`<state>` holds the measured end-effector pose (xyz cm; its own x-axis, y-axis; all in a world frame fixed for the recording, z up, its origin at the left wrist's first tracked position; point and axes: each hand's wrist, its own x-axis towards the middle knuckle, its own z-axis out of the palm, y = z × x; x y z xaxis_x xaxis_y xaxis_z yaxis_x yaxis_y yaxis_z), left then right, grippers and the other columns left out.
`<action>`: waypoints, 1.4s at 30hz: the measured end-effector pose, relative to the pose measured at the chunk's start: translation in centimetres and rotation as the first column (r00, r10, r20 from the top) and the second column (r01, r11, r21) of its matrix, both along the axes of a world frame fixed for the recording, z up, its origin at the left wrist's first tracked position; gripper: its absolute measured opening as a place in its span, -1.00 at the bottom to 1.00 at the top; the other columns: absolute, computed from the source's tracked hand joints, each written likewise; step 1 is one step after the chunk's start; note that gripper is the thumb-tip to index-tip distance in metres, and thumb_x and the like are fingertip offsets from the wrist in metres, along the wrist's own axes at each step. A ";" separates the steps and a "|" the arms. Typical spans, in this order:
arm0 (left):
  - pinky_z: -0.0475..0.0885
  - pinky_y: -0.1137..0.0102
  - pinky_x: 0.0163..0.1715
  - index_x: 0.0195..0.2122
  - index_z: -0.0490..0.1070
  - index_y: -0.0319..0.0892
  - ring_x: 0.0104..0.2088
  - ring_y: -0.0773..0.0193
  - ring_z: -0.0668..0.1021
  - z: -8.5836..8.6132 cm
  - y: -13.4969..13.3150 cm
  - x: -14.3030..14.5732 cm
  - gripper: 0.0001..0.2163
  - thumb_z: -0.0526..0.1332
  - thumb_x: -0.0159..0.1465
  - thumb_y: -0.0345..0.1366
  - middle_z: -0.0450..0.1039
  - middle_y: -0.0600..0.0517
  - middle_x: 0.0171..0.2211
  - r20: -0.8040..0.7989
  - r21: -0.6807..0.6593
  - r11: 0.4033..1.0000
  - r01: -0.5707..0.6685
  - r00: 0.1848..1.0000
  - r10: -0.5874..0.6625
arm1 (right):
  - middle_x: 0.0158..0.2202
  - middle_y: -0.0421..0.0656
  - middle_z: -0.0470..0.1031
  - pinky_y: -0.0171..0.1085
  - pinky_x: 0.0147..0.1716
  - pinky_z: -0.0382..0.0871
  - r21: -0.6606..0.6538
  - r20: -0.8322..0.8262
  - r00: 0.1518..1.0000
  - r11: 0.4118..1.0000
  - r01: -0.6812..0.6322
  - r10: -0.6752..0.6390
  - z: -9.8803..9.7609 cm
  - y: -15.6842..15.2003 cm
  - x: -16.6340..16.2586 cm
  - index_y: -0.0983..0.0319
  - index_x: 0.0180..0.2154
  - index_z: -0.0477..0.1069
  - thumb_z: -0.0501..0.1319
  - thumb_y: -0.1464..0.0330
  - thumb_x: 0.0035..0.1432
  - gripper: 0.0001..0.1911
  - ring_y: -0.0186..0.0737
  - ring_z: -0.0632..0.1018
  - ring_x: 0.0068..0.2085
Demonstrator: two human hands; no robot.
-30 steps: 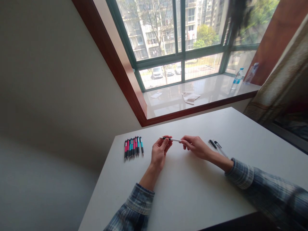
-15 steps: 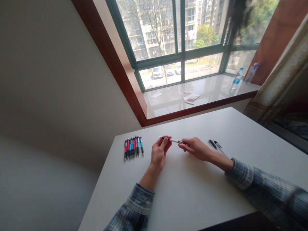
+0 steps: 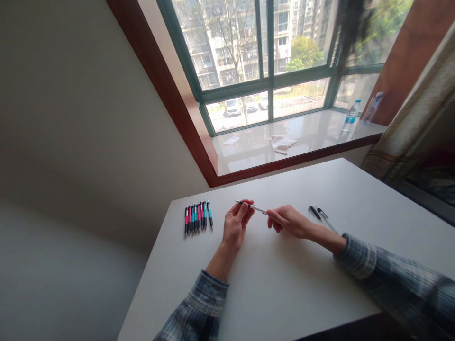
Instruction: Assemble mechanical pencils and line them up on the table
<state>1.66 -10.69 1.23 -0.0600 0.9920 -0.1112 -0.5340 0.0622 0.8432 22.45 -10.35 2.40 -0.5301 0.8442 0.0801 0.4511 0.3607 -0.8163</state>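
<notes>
A thin white pen with a dark tip (image 3: 253, 207) is held level above the white table (image 3: 284, 284). My left hand (image 3: 236, 226) pinches its left end between thumb and fingers. My right hand (image 3: 289, 221) has its fingers closed around the pen's right end. Several pens with pink and teal grips (image 3: 197, 217) lie side by side in a row to the left of my left hand. Two white pens with black clips (image 3: 319, 215) lie on the table just beyond my right wrist.
Behind the table runs a glossy window sill (image 3: 256, 147) with a wooden edge. On it lie a crumpled cloth (image 3: 280, 143), a small paper (image 3: 231, 140) and a plastic water bottle (image 3: 350, 116). A curtain (image 3: 408, 128) hangs at the right.
My right hand has slid slightly down and right along the pen, and the pen now tilts a little lower at that end. My left hand has stayed in place.
</notes>
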 end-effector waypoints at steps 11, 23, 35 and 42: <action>0.45 0.28 0.07 -0.24 0.63 -0.23 -0.16 0.27 0.62 0.2 -0.2 0.2 -0.72 0.52 0.07 -0.20 0.64 -0.07 -0.16 -0.039 -0.011 0.999 -0.034 0.999 0.033 | -0.50 -0.19 0.49 -0.30 -0.37 0.18 0.219 0.061 0.987 0.966 0.134 -0.151 -0.2 0.3 0.3 0.21 -0.33 0.50 0.00 0.11 0.44 -0.55 -0.30 0.42 -0.49; 0.46 0.28 0.05 -0.26 0.60 -0.22 -0.18 0.28 0.62 0.1 0.0 0.1 -0.72 0.52 0.08 -0.20 0.64 -0.05 -0.22 -0.006 -0.010 0.996 -0.089 0.996 0.089 | -0.55 -0.25 0.42 -0.33 -0.44 0.18 -0.028 -0.130 0.991 0.999 0.023 -0.027 -1.5 0.2 -0.5 0.23 -0.26 0.47 0.11 -0.03 0.33 -0.54 -0.34 0.35 -0.52; 0.47 0.26 0.05 -0.22 0.61 -0.21 -0.12 0.23 0.64 0.2 -0.1 -0.1 -0.70 0.53 0.05 -0.22 0.65 -0.06 -0.20 0.011 0.071 0.997 -0.033 0.999 0.032 | -0.68 -0.30 0.18 -0.33 -0.55 -0.04 -0.514 -0.509 0.860 0.816 -0.265 -0.042 -2.1 0.7 -0.6 0.25 -0.47 0.31 -0.08 -0.17 0.34 -0.33 -0.40 0.14 -0.61; 0.48 0.26 0.03 -0.22 0.60 -0.24 -0.12 0.21 0.64 -0.1 0.2 -0.1 -0.69 0.51 0.07 -0.18 0.64 -0.08 -0.20 -0.059 0.007 0.995 -0.099 0.993 0.099 | -0.56 -0.29 0.30 -0.32 -0.45 0.10 0.024 -0.138 0.986 0.995 0.094 -0.090 -0.9 0.4 -0.3 0.23 -0.29 0.44 0.12 -0.04 0.32 -0.54 -0.35 0.26 -0.51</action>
<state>1.56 -10.48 1.14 -0.1643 0.9813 -0.1001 -0.4864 0.0077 0.8737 22.18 -9.97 1.46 -0.4329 0.8848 0.1724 0.3687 0.3483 -0.8619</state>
